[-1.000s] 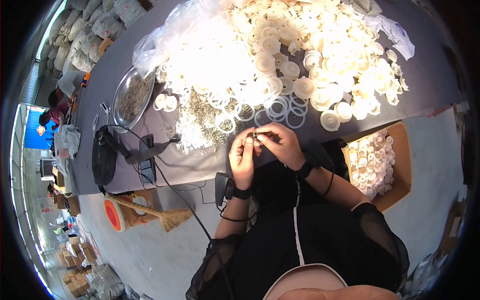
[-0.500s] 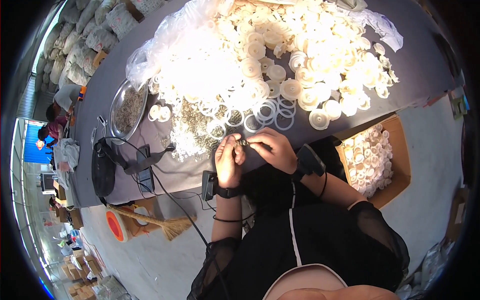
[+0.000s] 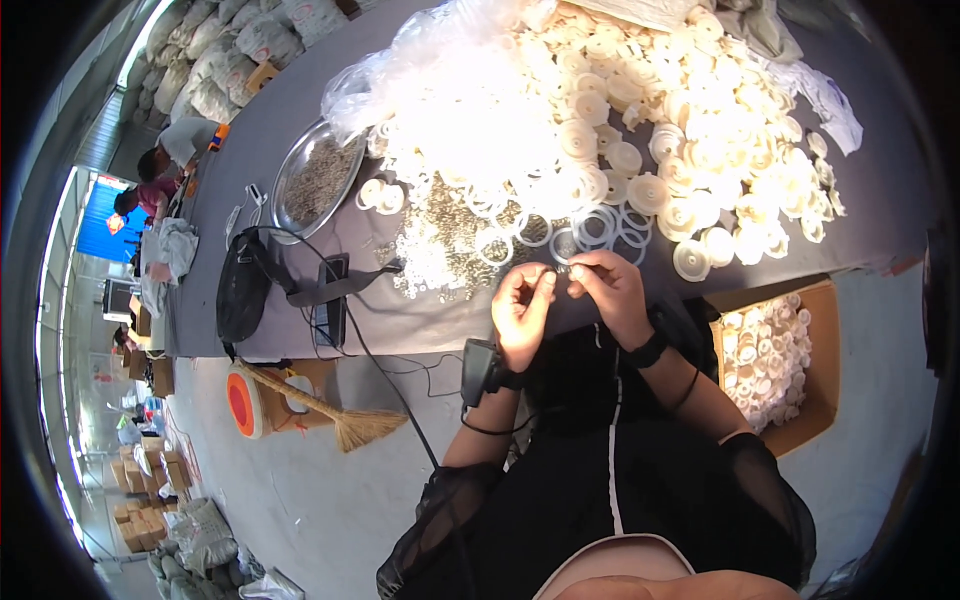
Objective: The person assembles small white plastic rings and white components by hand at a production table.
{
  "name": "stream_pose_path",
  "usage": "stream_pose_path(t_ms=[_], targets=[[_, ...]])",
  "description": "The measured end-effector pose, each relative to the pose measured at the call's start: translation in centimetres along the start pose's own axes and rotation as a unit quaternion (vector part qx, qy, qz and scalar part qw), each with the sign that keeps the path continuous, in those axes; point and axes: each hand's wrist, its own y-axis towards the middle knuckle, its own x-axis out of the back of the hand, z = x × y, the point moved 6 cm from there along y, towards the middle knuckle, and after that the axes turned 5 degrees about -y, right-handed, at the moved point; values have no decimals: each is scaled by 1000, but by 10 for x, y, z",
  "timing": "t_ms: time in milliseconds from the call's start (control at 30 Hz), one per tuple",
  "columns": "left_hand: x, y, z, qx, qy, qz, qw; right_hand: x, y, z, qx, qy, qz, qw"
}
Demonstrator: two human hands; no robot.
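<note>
My left hand (image 3: pixel 522 312) and my right hand (image 3: pixel 613 297) meet just over the near edge of the table (image 3: pixel 450 335). Thumb and fingers are pinched together on both. Between the fingertips is a small dark piece (image 3: pixel 561 268), too small to make out its kind. Right beyond it lie loose translucent white rings (image 3: pixel 596 228). To the left of the rings is a spread of tiny metal parts (image 3: pixel 455 225), with small white rings (image 3: pixel 425 268) beside it. A large heap of cream plastic round caps (image 3: pixel 690 150) covers the far side, partly washed out by glare.
A metal tray (image 3: pixel 285 225) of small parts stands left, near a black pouch (image 3: pixel 243 295) and a phone-like device (image 3: pixel 331 305) with cables. A carton (image 3: pixel 822 370) of white caps sits at right below the table. A broom (image 3: pixel 365 425) lies left; people (image 3: pixel 185 145) work farther off.
The whole view has shifted, so table and hands appear farther right. My right wrist has turned, and its fingertips now pinch closer to the left hand's. The small piece stays between them.
</note>
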Motion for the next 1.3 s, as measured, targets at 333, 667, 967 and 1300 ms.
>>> stream_pose_path(t_ms=[333, 667, 967, 1300], targets=[[-10, 10, -1, 350, -255, 118, 894, -13, -1, 36, 293, -280, -54, 912], [6, 26, -1, 95, -26, 65, 993, -7, 13, 4, 107, -105, -21, 989], [-4, 34, -10, 33, 33, 125, 991, -6, 22, -4, 114, -98, -21, 988], [9, 35, -6, 168, -155, 132, 965, 2, 20, 10, 158, -133, -55, 977]])
